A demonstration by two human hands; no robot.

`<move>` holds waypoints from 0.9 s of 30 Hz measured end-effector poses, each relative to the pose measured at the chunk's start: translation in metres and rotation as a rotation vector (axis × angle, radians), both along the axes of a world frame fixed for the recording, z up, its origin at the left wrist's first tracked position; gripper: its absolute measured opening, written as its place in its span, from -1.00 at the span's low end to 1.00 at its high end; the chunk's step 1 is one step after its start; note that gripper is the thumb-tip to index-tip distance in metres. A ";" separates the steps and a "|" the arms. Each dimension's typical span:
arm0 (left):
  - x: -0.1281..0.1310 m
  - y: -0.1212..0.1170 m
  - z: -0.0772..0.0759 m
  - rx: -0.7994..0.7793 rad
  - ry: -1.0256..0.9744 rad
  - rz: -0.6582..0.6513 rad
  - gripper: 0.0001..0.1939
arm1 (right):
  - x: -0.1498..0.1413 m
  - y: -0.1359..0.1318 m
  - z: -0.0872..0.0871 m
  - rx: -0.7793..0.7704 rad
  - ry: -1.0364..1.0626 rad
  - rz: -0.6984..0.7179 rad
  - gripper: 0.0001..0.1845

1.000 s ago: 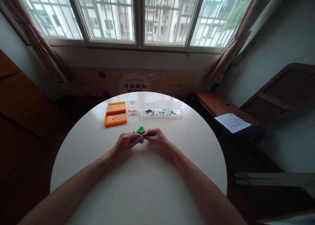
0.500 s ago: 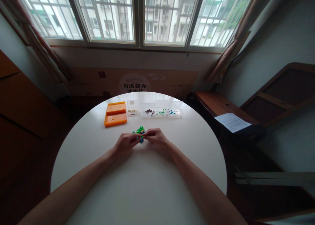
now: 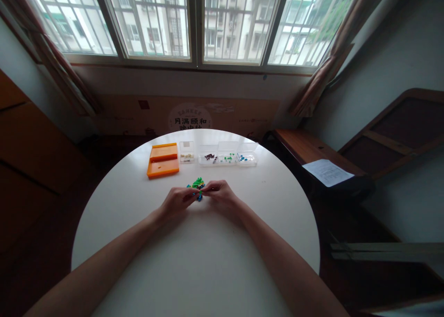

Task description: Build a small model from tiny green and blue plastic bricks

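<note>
I am pinching a small green-and-blue brick model (image 3: pixel 198 187) between the fingertips of my left hand (image 3: pixel 176 200) and right hand (image 3: pixel 219 195) — both closed on it — just above the white round table (image 3: pixel 208 261), midway between them.

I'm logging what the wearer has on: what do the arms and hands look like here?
Both forearms are bare up to the frame's edge, with no sleeves in view. The left hand and the right hand show no gloves, watch or bracelet; rings are too small to tell.
</note>
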State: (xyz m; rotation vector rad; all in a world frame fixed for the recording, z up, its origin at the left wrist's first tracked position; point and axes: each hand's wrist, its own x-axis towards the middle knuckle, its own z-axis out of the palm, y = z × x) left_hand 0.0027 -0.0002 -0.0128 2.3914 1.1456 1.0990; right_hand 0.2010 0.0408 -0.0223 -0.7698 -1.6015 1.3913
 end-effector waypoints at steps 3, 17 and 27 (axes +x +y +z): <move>0.000 0.000 0.002 0.000 0.014 -0.006 -0.74 | 0.000 0.001 -0.002 0.004 -0.002 -0.017 -0.65; 0.001 -0.002 0.005 -0.002 0.039 0.005 -0.74 | 0.000 -0.001 0.001 -0.061 0.048 0.030 -0.69; 0.002 -0.003 0.007 0.026 0.038 -0.021 -0.76 | 0.001 -0.002 0.002 -0.065 0.030 0.050 -0.68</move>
